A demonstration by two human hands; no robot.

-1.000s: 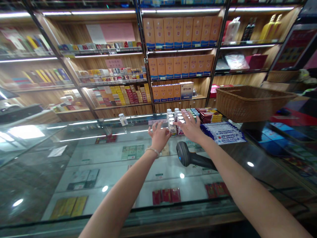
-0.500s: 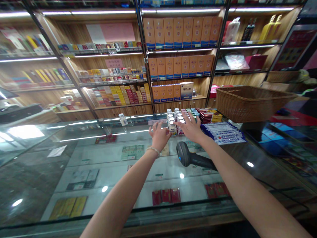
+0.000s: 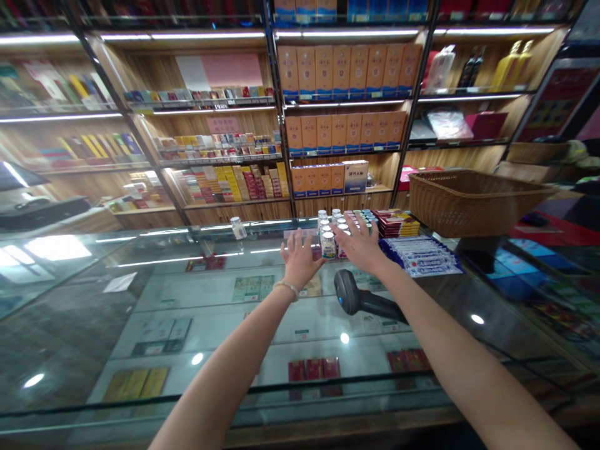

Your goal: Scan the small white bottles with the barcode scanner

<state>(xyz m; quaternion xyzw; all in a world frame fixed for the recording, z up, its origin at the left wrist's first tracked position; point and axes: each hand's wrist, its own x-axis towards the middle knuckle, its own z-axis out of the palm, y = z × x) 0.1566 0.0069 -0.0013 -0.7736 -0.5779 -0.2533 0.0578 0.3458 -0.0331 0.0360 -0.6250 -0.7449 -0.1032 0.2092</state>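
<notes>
Several small white-capped bottles (image 3: 329, 247) stand in rows on the glass counter. Just left of them is my left hand (image 3: 300, 257), its fingers spread and its thumb close to the front bottle. My right hand (image 3: 360, 246) reaches over the right side of the rows, fingers apart; whether its fingertips touch a bottle cannot be made out. One similar bottle (image 3: 238, 228) stands alone farther left. A black barcode scanner (image 3: 349, 294) lies on the glass below my right hand.
Blue-and-white packets (image 3: 422, 255) lie right of the bottles, with red and yellow boxes (image 3: 396, 223) behind. A wicker basket (image 3: 469, 206) stands at the right. Goods lie beneath the glass counter (image 3: 225, 350). Behind, shelves hold orange boxes (image 3: 349, 134).
My left hand has opened, its thumb and fingers now spread apart. The right hand stays over the bottles. The view has shifted slightly.
</notes>
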